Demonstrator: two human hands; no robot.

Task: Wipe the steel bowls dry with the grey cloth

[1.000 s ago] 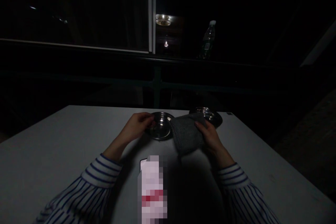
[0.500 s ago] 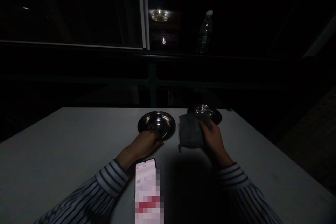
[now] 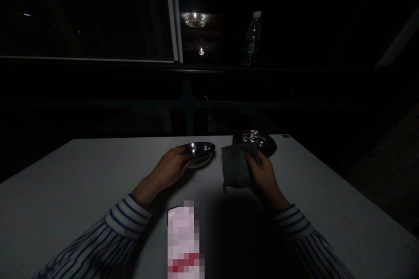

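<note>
My left hand (image 3: pixel 173 165) is closed on the left rim of a shiny metal bowl (image 3: pixel 203 150), its thumb on the near side. The bowl is tilted, and its underside shows toward me. In my right hand (image 3: pixel 262 166) a dark grey cloth (image 3: pixel 236 166) is pinched by its right side, hanging with a small loop at its lower left corner. Just behind the cloth a second metal bowl (image 3: pixel 264 142) rests on the white table (image 3: pixel 98 170), partly hidden by the cloth and my fingers.
A phone (image 3: pixel 183 235) with a lit, partly blurred-out screen lies near the table's front. Beyond the table, a plastic bottle (image 3: pixel 253 37) with a white cap stands on a dark ledge beside a window frame (image 3: pixel 173 13). The surroundings are very dark.
My left hand has shifted to the bowl's left side, and the bowl has gone from lying flat to tilted. The cloth stays in my right hand, almost unmoved.
</note>
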